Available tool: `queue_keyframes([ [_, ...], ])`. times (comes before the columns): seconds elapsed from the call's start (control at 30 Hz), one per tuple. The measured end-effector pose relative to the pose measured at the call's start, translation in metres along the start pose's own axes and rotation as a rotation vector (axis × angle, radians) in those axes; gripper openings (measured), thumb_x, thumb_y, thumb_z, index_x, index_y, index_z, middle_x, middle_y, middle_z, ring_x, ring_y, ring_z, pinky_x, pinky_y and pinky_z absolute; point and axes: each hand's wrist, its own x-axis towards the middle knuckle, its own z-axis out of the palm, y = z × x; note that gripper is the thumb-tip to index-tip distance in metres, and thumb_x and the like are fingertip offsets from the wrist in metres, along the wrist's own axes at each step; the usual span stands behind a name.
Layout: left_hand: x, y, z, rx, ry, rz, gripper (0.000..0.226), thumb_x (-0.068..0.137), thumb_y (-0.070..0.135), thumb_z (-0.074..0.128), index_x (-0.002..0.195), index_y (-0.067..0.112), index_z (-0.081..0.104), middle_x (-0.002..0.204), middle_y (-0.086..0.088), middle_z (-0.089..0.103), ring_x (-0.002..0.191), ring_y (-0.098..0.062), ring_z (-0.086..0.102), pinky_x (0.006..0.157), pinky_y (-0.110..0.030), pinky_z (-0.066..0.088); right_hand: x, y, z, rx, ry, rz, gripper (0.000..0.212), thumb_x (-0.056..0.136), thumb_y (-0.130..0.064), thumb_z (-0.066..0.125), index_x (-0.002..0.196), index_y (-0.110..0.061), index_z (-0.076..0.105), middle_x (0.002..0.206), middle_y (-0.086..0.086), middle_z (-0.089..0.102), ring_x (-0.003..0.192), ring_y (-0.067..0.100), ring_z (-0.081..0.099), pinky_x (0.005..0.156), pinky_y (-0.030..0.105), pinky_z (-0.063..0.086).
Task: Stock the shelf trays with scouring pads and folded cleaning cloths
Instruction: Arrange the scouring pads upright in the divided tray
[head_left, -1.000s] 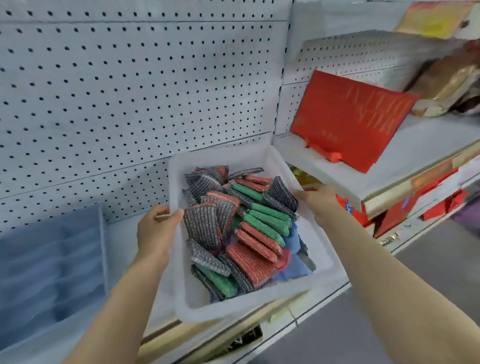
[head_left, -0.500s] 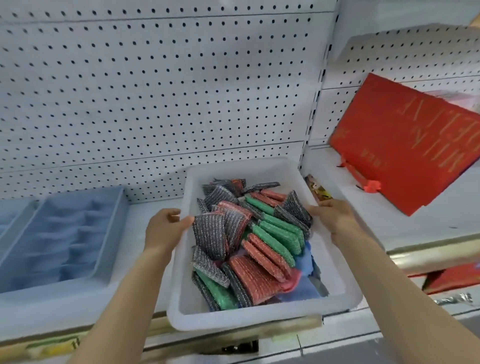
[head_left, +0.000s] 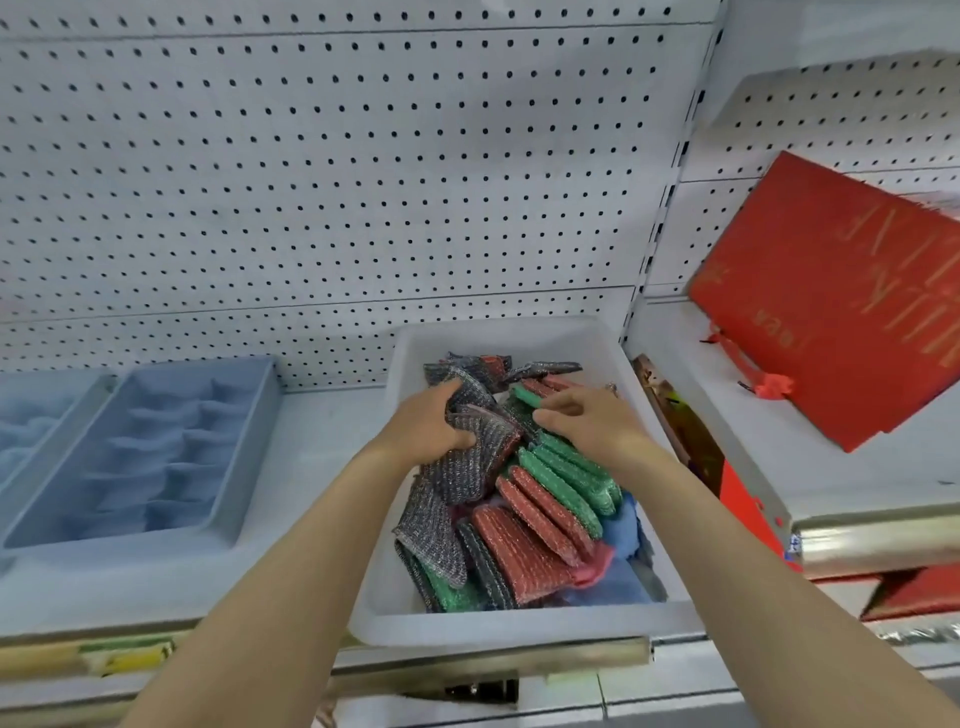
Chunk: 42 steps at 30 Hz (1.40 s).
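Note:
A white plastic tray (head_left: 498, 626) sits on the shelf, filled with grey, green and red scouring pads plus blue cloth at its right side. My left hand (head_left: 423, 428) is inside the tray and grips a bunch of grey scouring pads (head_left: 470, 457). My right hand (head_left: 584, 423) rests with curled fingers on the green scouring pads (head_left: 566, 478); whether it holds one I cannot tell. Red scouring pads (head_left: 524, 545) lie toward the tray's front.
A blue divided tray (head_left: 150, 457) stands on the shelf to the left, with another blue tray (head_left: 36, 410) at the far left edge. A red folder (head_left: 831, 291) leans on the higher right shelf. White pegboard (head_left: 322, 171) backs the shelf.
The white tray has been set down on the shelf. Both hands let go of its sides and moved inside onto the pads; the left one took hold of grey pads.

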Motion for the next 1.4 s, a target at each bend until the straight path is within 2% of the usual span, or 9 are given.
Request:
queue_keyframes([
  [0.17, 0.016, -0.002, 0.005, 0.028, -0.168, -0.055, 0.100, 0.080, 0.046, 0.078, 0.158, 0.024, 0.019, 0.164, -0.004, 0.021, 0.149, -0.028, 0.026, 0.118, -0.044, 0.024, 0.004, 0.019, 0.001, 0.019, -0.075, 0.050, 0.042, 0.090, -0.040, 0.069, 0.125, -0.016, 0.065, 0.126, -0.004, 0.061, 0.114, 0.015, 0.054, 0.097, 0.029, 0.036],
  [0.33, 0.024, -0.004, 0.006, 0.091, -0.235, -0.118, 0.109, 0.077, 0.057, 0.076, 0.159, 0.019, 0.016, 0.165, -0.006, 0.017, 0.150, -0.028, 0.022, 0.118, -0.045, 0.024, 0.011, 0.022, 0.006, 0.096, 0.062, 0.049, 0.039, 0.087, -0.036, 0.073, 0.118, -0.016, 0.064, 0.120, -0.002, 0.063, 0.106, 0.013, 0.057, 0.089, 0.026, 0.039],
  [0.53, 0.025, -0.008, 0.011, -0.131, -0.239, -0.194, 0.130, 0.059, 0.062, 0.085, 0.156, 0.006, 0.018, 0.163, -0.015, 0.021, 0.147, -0.033, 0.029, 0.117, -0.048, 0.030, 0.008, 0.015, -0.002, 0.079, -0.076, 0.042, 0.039, 0.086, -0.047, 0.071, 0.112, -0.018, 0.068, 0.120, -0.006, 0.062, 0.111, 0.013, 0.054, 0.093, 0.030, 0.034],
  [0.6, 0.026, -0.008, 0.011, -0.235, -0.197, -0.188, 0.111, 0.061, 0.055, 0.088, 0.147, 0.007, 0.037, 0.151, -0.014, 0.043, 0.132, -0.032, 0.048, 0.110, -0.045, 0.039, 0.010, 0.014, -0.004, 0.086, -0.110, 0.051, 0.038, 0.087, -0.049, 0.069, 0.110, -0.019, 0.069, 0.118, -0.008, 0.060, 0.111, 0.011, 0.050, 0.096, 0.031, 0.032],
  [0.7, 0.025, -0.005, 0.002, -0.551, -0.078, -0.157, 0.065, 0.070, 0.030, 0.088, 0.120, 0.011, 0.052, 0.107, -0.007, 0.065, 0.089, -0.018, 0.064, 0.073, -0.031, 0.051, 0.016, 0.006, -0.003, 0.059, -0.121, 0.049, 0.041, 0.090, -0.052, 0.063, 0.112, -0.018, 0.069, 0.126, -0.005, 0.058, 0.113, 0.013, 0.048, 0.100, 0.032, 0.033],
  [0.8, 0.024, -0.005, -0.009, -0.760, 0.103, -0.077, 0.052, 0.070, 0.023, 0.088, 0.113, 0.010, 0.063, 0.101, -0.008, 0.073, 0.084, -0.020, 0.072, 0.055, -0.020, 0.053, 0.026, 0.001, -0.001, 0.049, -0.117, 0.045, 0.050, 0.093, -0.055, 0.059, 0.121, -0.014, 0.067, 0.141, 0.002, 0.053, 0.123, 0.019, 0.049, 0.098, 0.030, 0.034],
  [0.97, 0.018, -0.007, -0.017, -1.052, 0.394, -0.079, 0.027, 0.077, 0.018, 0.084, 0.096, 0.004, 0.072, 0.091, -0.012, 0.076, 0.075, -0.020, 0.075, 0.064, -0.029, 0.060, 0.035, -0.001, 0.002, 0.022, -0.129, 0.039, 0.051, 0.094, -0.055, 0.057, 0.122, -0.014, 0.065, 0.150, 0.003, 0.046, 0.136, 0.024, 0.043, 0.103, 0.030, 0.031],
  [1.17, 0.016, -0.009, -0.017, -1.292, 0.395, -0.181, 0.043, 0.077, 0.027, 0.084, 0.105, 0.001, 0.068, 0.100, -0.014, 0.075, 0.085, -0.027, 0.074, 0.067, -0.034, 0.060, 0.037, -0.013, 0.007, 0.185, -0.080, -0.033, 0.026, 0.090, -0.061, 0.056, 0.092, -0.037, 0.064, 0.127, -0.001, 0.065, 0.115, 0.016, 0.062, 0.111, 0.045, 0.040],
  [1.4, 0.009, 0.001, -0.028, -1.563, 0.343, -0.151, 0.045, 0.084, 0.037, 0.074, 0.120, 0.010, 0.065, 0.114, -0.011, 0.074, 0.104, -0.027, 0.071, 0.092, -0.048, 0.056, 0.037, -0.039, 0.018, 0.531, -0.223, -0.059, 0.051, 0.098, -0.043, 0.056, 0.141, -0.017, 0.048, 0.134, 0.000, 0.057, 0.118, 0.015, 0.053, 0.116, 0.038, 0.032],
])
